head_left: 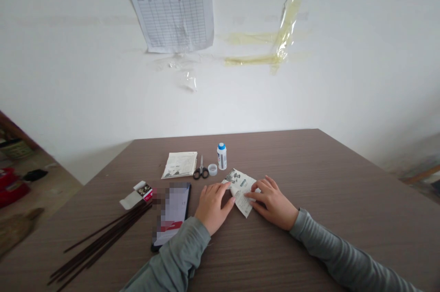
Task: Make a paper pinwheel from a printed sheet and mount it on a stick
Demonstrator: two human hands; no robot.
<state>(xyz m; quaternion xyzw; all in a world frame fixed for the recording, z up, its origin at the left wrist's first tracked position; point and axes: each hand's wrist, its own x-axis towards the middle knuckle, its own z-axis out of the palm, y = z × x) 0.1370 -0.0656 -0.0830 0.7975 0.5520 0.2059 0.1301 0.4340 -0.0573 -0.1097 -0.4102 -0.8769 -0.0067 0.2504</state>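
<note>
In the head view, a small printed paper [242,182] lies on the brown table [309,159] between the two hands, just right of the left hand's fingertips and partly under the right hand's fingers. The left hand [212,207] is loosely spread — a gap shows between thumb and forefinger at the paper's left edge. The right hand [275,201] covers more of it and so is nearer; its fingers rest there, though whether they pinch or only press I cannot tell. The paper's long axis seems to slant from beyond the left fingertips back toward the person. Beyond the left hand stands a blue-capped bottle [222,158]; a phone [173,216] lies to its left.
</note>
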